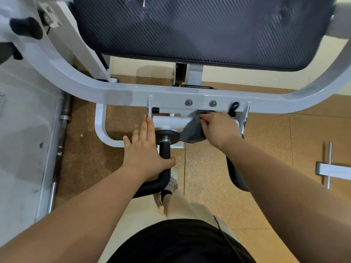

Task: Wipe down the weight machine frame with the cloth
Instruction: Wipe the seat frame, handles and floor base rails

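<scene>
Head view looks down on a white-painted steel frame [117, 90] of a weight machine, and the wipe appears to be mid-way on one small part of it. The right hand [218, 128] has its fingers curled into a dark grey cloth [191, 130], bunching it against the right end of a short white cross tube [171, 120] that sits just under the main crossbar. The left hand [144, 150] holds nothing: its fingers lie straight and together, with the palm resting on a black foam-covered handle [164, 149] and the fingertips reaching the tube's left end. No smear or dust line shows on the paint, so how much has been cleaned cannot be told. By the cloth's place, the long curved crossbar, the side uprights and the lower white foot loop [99, 128] probably remain. Tight spots crowd the cloth: a black round disc [167, 136] directly below the tube, thin bracket plates at either end, two steel bolts [189, 102] above, and a black cord loop [234, 108] beside the right hand that could snag. A black carbon-pattern padded seat [199, 31] overhangs the bar, a cloudy plastic shield [22, 130] stands at left, and a chrome bar [329, 164] lies on the brown cork-look floor [247, 168].
</scene>
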